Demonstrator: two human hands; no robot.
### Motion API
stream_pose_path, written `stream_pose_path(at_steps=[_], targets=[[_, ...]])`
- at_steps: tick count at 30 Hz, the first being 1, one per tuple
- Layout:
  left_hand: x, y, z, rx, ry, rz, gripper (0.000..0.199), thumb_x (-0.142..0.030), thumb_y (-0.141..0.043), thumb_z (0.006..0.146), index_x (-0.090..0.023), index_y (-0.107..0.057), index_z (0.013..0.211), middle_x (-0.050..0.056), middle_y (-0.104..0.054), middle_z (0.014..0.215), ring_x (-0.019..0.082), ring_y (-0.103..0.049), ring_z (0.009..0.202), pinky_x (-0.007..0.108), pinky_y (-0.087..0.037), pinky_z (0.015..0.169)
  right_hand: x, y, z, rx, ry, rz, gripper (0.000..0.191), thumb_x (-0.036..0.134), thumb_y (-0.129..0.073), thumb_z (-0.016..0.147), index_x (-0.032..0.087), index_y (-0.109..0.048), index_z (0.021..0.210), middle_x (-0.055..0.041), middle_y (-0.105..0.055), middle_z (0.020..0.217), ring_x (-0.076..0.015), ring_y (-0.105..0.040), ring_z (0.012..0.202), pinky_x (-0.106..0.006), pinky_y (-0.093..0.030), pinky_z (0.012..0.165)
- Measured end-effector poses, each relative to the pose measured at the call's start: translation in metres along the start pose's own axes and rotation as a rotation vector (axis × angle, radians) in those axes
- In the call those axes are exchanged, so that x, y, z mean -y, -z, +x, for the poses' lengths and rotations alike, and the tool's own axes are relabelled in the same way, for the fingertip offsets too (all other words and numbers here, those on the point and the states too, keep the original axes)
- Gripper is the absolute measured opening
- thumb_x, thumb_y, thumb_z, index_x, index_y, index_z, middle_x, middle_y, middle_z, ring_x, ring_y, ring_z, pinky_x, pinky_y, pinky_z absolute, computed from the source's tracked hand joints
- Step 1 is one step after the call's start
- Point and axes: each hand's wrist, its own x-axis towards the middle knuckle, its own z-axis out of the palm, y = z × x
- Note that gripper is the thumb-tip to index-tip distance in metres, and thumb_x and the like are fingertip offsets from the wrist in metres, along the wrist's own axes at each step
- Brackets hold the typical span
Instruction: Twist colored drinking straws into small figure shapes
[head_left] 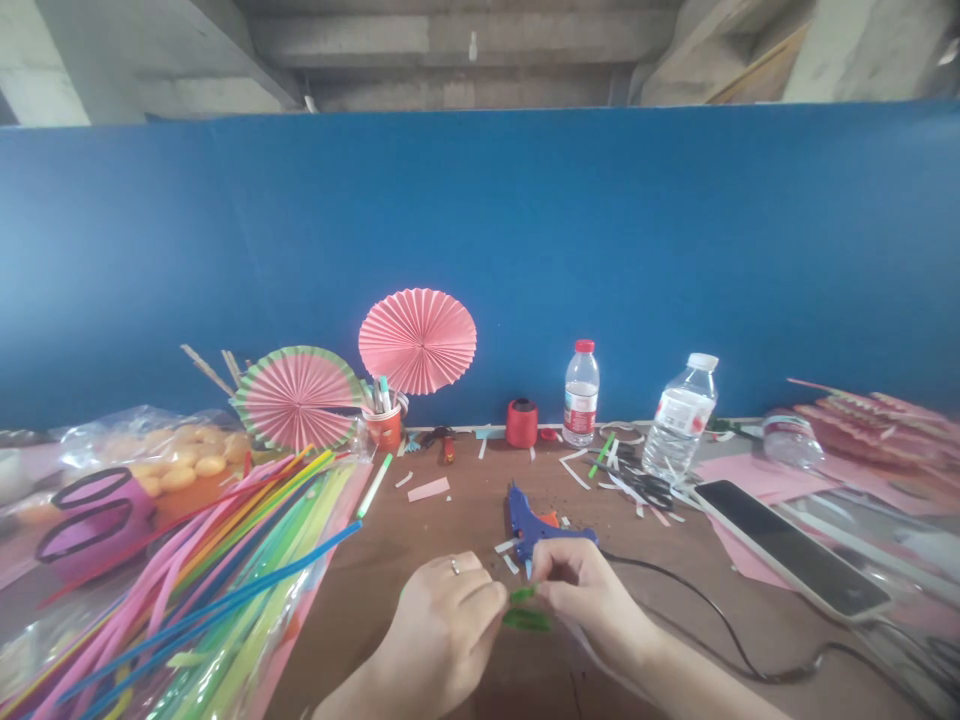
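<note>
My left hand [450, 620], a ring on one finger, is closed in a pinch at the left end of a small green strip [523, 594]. From the other side my right hand [581, 590] pinches the same strip between thumb and forefinger. Another loop or piece of green [527, 620] shows just below; whether the two are joined I cannot tell. Just beyond my right hand lies a blue hot glue gun [536, 525], partly hidden by my fingers, with its black cord [697, 590] running right. Small paper scraps lie next to it.
At left lie colourful pipe cleaners [247, 560] and purple scissors handles [82, 520]. Pleated paper fans [417, 340], a pen cup [385, 425] and a red round container [522, 424] stand behind. Two water bottles [581, 395], a phone [791, 550] and pink paper [757, 475] are to the right.
</note>
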Motion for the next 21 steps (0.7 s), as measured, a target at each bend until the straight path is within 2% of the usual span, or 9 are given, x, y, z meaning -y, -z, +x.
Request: stream_pose_path(at_steps=[2,4,9,12,15,18,21], targets=[[0.001,0.001,-0.001,-0.014,-0.050,0.092,0.020,-0.010,-0.040,0.079,-0.016,-0.050,0.063,0.002,-0.049,0.057,0.014,-0.042,0.056,0.026,-0.030,0.055,0.000,-0.002,0.001,0.012,-0.094,0.169,0.009,0.010,-0.050,0.060,0.016,-0.045,0.055,0.0062,-0.037,0.050,-0.0072,-0.034,0.048,-0.019,-0.029,0.046],[0.002,0.002,0.001,-0.022,-0.048,0.098,0.020,-0.010,-0.040,0.079,-0.017,-0.048,0.062,0.001,-0.048,0.056,0.014,-0.041,0.056,0.026,-0.030,0.054,0.003,-0.002,0.002,0.018,-0.095,0.174,0.005,0.012,-0.054,0.062,0.015,-0.052,0.059,0.0053,-0.042,0.051,-0.0073,-0.037,0.049,-0.019,-0.030,0.047],[0.003,0.003,0.002,0.005,0.036,-0.029,0.020,-0.011,-0.041,0.080,-0.017,-0.047,0.062,0.000,-0.049,0.057,0.013,-0.043,0.057,0.025,-0.030,0.053,0.012,0.006,0.004,0.030,0.067,-0.081,0.009,0.022,-0.062,0.070,0.014,-0.063,0.067,-0.0006,-0.056,0.063,-0.0113,-0.050,0.060,-0.021,-0.037,0.056],[0.004,0.001,0.001,0.048,0.086,-0.096,0.018,-0.012,-0.043,0.080,-0.017,-0.049,0.064,0.000,-0.051,0.057,0.013,-0.046,0.058,0.024,-0.031,0.053,0.012,0.010,0.003,0.054,0.188,-0.189,0.010,0.025,-0.062,0.072,0.015,-0.065,0.070,-0.0016,-0.058,0.067,-0.0125,-0.052,0.064,-0.022,-0.038,0.059],[0.002,0.001,0.002,0.106,0.146,-0.145,0.017,-0.014,-0.044,0.080,-0.018,-0.053,0.067,0.001,-0.055,0.060,0.013,-0.049,0.060,0.023,-0.034,0.056,0.009,0.009,0.002,0.038,0.241,-0.263,0.012,0.025,-0.059,0.074,0.015,-0.062,0.068,-0.0006,-0.057,0.065,-0.0122,-0.051,0.063,-0.022,-0.037,0.059],[-0.001,0.006,0.006,0.162,0.246,-0.234,0.014,-0.020,-0.045,0.082,-0.020,-0.059,0.078,0.001,-0.062,0.070,0.014,-0.054,0.067,0.023,-0.038,0.062,0.005,0.008,0.003,-0.027,0.181,-0.263,0.013,0.025,-0.057,0.076,0.016,-0.058,0.067,0.0008,-0.055,0.064,-0.0117,-0.049,0.062,-0.022,-0.037,0.057],[-0.002,0.011,0.010,0.196,0.391,-0.363,0.020,-0.023,-0.046,0.081,-0.024,-0.059,0.097,0.002,-0.065,0.088,0.017,-0.057,0.080,0.025,-0.040,0.071,0.001,0.009,0.007,-0.095,0.081,-0.145,0.014,0.028,-0.058,0.074,0.016,-0.057,0.069,0.0018,-0.054,0.062,-0.0108,-0.048,0.058,-0.021,-0.037,0.053]])
